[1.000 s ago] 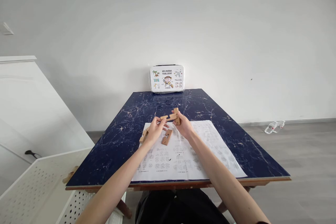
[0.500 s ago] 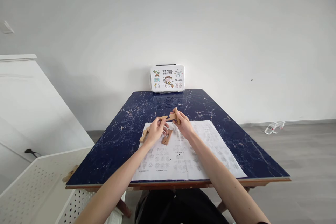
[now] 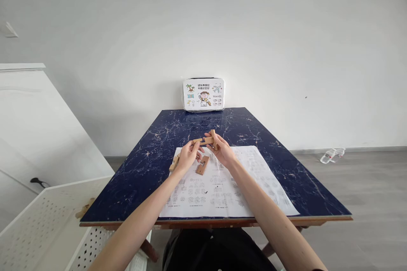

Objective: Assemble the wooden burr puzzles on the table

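A notched wooden puzzle piece (image 3: 208, 140) spans the gap between my hands, above the back edge of the printed sheet. My left hand (image 3: 188, 156) pinches its left end. My right hand (image 3: 224, 152) grips the right end, together with another wooden piece (image 3: 213, 132) that stands crosswise to it; fingers hide how the two meet. Below the hands, a loose notched wooden piece (image 3: 202, 165) lies on the sheet. More wooden pieces (image 3: 174, 164) rest left of my left hand, partly covered by it.
The white sheet (image 3: 263, 194) with printed diagrams lies on a dark blue marbled table (image 3: 143, 169). A white cartoon case (image 3: 203, 94) stands at the back against the wall. A white perforated rack (image 3: 32, 228) is at the left; clear bottles (image 3: 327, 156) lie on the floor at right.
My left hand has shifted very slightly left, and its fingers have moved a little off the loose piece below. Both hands keep their hold on the wooden pieces.
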The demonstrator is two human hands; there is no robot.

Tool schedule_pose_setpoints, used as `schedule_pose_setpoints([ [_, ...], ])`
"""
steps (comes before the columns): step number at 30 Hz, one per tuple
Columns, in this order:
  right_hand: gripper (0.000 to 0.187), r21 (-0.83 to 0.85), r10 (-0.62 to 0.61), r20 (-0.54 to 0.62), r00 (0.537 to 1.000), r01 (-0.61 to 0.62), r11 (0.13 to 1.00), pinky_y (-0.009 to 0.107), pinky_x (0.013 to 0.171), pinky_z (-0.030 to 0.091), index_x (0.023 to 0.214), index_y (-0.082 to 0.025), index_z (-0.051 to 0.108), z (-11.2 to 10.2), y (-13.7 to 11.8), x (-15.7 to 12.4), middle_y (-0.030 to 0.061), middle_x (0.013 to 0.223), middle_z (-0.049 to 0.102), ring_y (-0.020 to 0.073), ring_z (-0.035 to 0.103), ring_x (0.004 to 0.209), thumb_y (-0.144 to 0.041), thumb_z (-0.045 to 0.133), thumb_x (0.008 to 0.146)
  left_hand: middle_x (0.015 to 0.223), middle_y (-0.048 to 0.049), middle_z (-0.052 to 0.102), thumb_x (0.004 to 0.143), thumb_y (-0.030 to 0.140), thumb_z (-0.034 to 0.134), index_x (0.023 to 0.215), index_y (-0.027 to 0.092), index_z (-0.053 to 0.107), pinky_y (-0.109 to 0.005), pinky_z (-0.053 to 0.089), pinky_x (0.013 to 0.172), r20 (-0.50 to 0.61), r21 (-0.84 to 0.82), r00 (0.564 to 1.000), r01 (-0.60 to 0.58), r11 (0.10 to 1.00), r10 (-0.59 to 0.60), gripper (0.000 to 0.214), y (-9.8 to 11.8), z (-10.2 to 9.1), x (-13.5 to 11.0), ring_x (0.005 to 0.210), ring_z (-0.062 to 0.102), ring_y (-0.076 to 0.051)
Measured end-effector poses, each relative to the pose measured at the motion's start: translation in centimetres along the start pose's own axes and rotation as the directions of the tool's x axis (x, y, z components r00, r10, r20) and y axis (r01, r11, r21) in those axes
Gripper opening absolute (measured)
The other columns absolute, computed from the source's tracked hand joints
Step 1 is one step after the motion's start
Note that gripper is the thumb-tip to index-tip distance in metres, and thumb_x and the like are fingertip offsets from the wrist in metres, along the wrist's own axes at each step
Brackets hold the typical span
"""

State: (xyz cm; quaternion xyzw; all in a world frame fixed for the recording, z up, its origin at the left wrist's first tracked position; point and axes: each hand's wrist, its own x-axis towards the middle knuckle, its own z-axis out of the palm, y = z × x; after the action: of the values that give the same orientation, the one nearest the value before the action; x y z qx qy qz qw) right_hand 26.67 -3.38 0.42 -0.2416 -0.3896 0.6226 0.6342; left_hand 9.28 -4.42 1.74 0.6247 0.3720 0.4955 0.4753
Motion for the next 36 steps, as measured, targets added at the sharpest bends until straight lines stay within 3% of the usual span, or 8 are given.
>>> schedule_pose_setpoints([
  [5, 0.039, -0.016, -0.009, 0.014, 1.000, 0.010, 1.000, 0.029, 0.091, 0.060, 0.111, -0.028, 0.073, 0.0, -0.1, 0.0, 0.0037, 0.136, 0.067, 0.0217, 0.061, 0.126, -0.053, 0.079, 0.081, 0.076, -0.0028, 0.069, 0.092, 0.054, 0.065, 0.102, 0.018, 0.061, -0.024, 0.049, 0.049, 0.000, 0.003, 1.000, -0.001, 1.000, 0.001, 0.038, 0.4, -0.1, 0.0, 0.048, 0.059, -0.012],
  [13, 0.044, -0.102, -0.046, -0.045, 0.998, 0.041, 0.994, 0.027, 0.082, 0.063, 0.113, -0.028, 0.072, 0.0, 0.1, -0.1, 0.0023, 0.127, 0.070, 0.0203, 0.066, 0.113, -0.056, 0.079, 0.079, 0.075, -0.0031, 0.070, 0.093, 0.057, 0.063, 0.101, 0.018, 0.062, -0.024, 0.046, 0.047, 0.021, 0.051, 0.999, -0.045, 0.998, 0.044, 0.040, 0.5, 0.1, -0.3, 0.045, 0.058, -0.012],
  [22, 0.041, -0.032, 0.013, 0.018, 1.000, -0.012, 0.999, 0.026, 0.080, 0.063, 0.111, -0.026, 0.071, 0.0, -0.3, -0.2, 0.0045, 0.132, 0.070, 0.0194, 0.068, 0.109, -0.051, 0.080, 0.081, 0.078, -0.0045, 0.070, 0.094, 0.057, 0.062, 0.113, 0.017, 0.065, -0.024, 0.047, 0.048, 0.089, -0.003, 0.996, -0.018, 1.000, 0.019, 0.044, 0.6, -0.3, 0.0, 0.048, 0.056, -0.012],
  [28, 0.042, -0.004, 0.048, 0.085, 0.995, -0.048, 0.999, 0.023, 0.074, 0.062, 0.117, -0.026, 0.069, 1.0, -0.2, -0.7, 0.0052, 0.131, 0.070, 0.0174, 0.071, 0.100, -0.048, 0.079, 0.083, 0.075, -0.0044, 0.069, 0.092, 0.057, 0.064, 0.114, 0.016, 0.068, -0.024, 0.048, 0.048, 0.135, 0.002, 0.991, -0.005, 1.000, 0.005, 0.047, 0.5, 0.1, 0.0, 0.048, 0.058, -0.013],
  [36, 0.041, 0.024, 0.076, 0.086, 0.993, -0.078, 0.997, 0.021, 0.074, 0.061, 0.116, -0.024, 0.069, 1.3, -0.1, -0.9, 0.0054, 0.132, 0.070, 0.0168, 0.071, 0.104, -0.046, 0.080, 0.083, 0.073, -0.0037, 0.067, 0.094, 0.060, 0.059, 0.111, 0.016, 0.070, -0.024, 0.049, 0.049, 0.178, 0.063, 0.984, -0.012, 0.998, 0.000, 0.048, 0.1, 0.1, -0.1, 0.051, 0.060, -0.014],
])
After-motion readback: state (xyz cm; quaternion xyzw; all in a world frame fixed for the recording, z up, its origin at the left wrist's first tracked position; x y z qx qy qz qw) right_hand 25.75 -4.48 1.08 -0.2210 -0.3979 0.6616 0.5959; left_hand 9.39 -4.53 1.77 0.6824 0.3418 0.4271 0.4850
